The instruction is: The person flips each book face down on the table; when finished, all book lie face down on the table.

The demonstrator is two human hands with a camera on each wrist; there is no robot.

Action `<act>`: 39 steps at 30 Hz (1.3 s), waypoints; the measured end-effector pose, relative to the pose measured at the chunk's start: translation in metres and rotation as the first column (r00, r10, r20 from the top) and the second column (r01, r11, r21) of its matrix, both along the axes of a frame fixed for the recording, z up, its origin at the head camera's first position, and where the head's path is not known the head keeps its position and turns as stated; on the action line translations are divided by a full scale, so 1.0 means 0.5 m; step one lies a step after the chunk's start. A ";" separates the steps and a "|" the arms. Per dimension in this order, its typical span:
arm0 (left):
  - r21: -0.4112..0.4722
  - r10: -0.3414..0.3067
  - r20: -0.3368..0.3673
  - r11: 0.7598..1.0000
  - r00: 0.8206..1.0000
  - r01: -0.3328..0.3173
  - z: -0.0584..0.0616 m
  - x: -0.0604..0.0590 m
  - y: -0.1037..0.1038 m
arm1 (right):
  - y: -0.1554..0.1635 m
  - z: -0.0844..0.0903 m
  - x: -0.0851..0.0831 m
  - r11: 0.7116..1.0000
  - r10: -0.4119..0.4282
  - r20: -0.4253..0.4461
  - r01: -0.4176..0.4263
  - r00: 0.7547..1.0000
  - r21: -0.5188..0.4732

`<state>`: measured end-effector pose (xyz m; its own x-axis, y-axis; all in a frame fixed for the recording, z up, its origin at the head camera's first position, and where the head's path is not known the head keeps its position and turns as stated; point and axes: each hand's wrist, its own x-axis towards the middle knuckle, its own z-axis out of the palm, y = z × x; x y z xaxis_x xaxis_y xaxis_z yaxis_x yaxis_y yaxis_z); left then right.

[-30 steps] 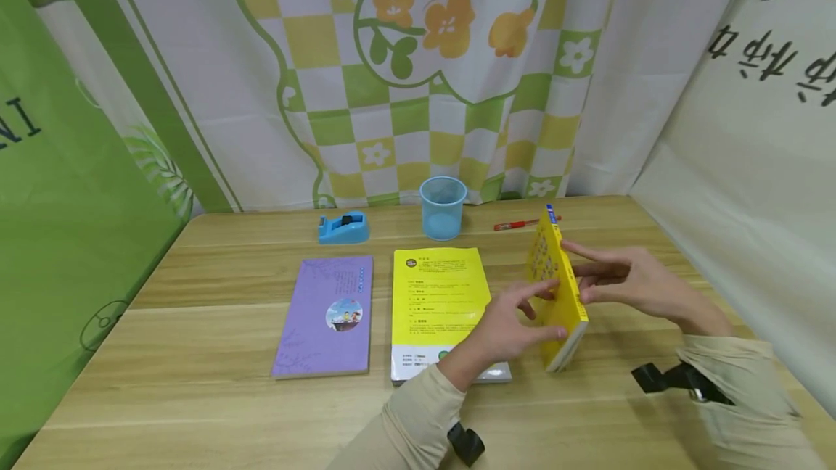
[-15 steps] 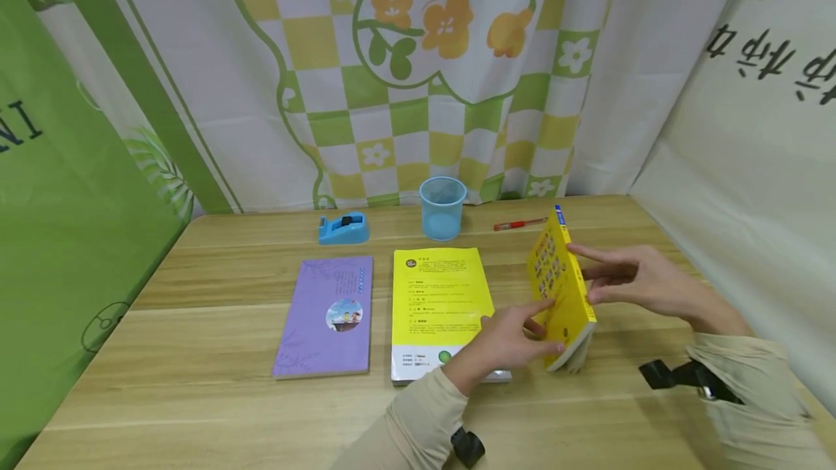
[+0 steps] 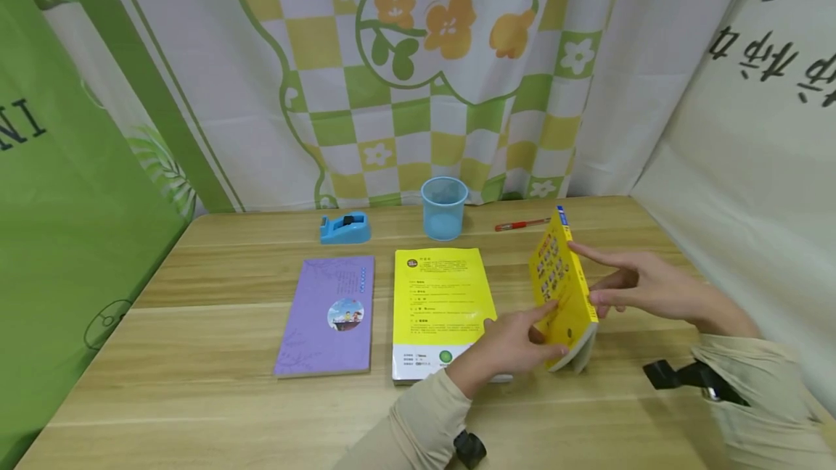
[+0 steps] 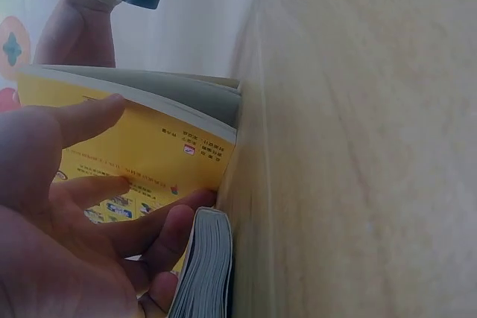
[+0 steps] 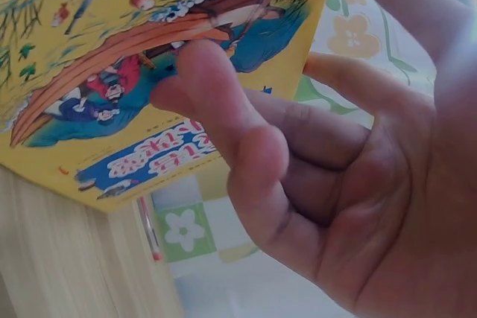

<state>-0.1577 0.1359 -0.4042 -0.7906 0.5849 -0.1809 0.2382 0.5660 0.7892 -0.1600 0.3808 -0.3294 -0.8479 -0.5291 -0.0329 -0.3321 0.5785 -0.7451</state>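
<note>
A yellow paperback book (image 3: 548, 267) stands on its edge on the table, leaning slightly, its pages a little spread at the near end. My left hand (image 3: 509, 343) touches the cover printed with small pictures; in the left wrist view its fingers (image 4: 89, 124) lie fairly straight against that cover. From the other side, my right hand (image 3: 653, 289) rests fingertips on the spine and far cover. The right wrist view shows bent fingers (image 5: 223, 102) in front of the illustrated boat cover (image 5: 97, 94). Under my left wrist lies a thick yellow-and-white book (image 3: 437, 296).
Left of the thick book lies a purple book (image 3: 326, 318). Along the back stand a blue tape dispenser (image 3: 345, 228) and a blue mesh pen cup (image 3: 444, 209); a red pen (image 3: 521, 225) lies right of the cup. Curtains (image 3: 451, 129) close off the back.
The yellow paperback has shifted slightly right and turned, so more of its picture-printed cover shows. Its pages have spread at the near end. Both hands have moved a little right with it.
</note>
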 end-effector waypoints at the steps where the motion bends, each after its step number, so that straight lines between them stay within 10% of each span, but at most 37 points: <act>1: 0.004 -0.001 0.000 1.000 1.000 0.001 0.000 0.000 -0.001 | -0.001 -0.001 -0.001 1.000 0.016 0.004 -0.016 1.000 0.002; 23: 0.167 0.068 -0.090 0.985 0.994 -0.052 0.011 -0.015 -0.015 | -0.036 -0.029 -0.020 0.981 0.070 0.008 -0.067 0.998 -0.181; 39: 0.101 0.103 -0.192 0.991 0.976 -0.084 0.017 -0.010 -0.009 | -0.041 -0.031 -0.015 0.980 0.053 0.042 -0.044 0.998 -0.193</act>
<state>-0.1625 0.1314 -0.3956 -0.8573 0.5136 0.0346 0.3433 0.5204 0.7819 -0.1677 0.3604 -0.3447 -0.8208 -0.5702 0.0340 -0.3184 0.4073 -0.8560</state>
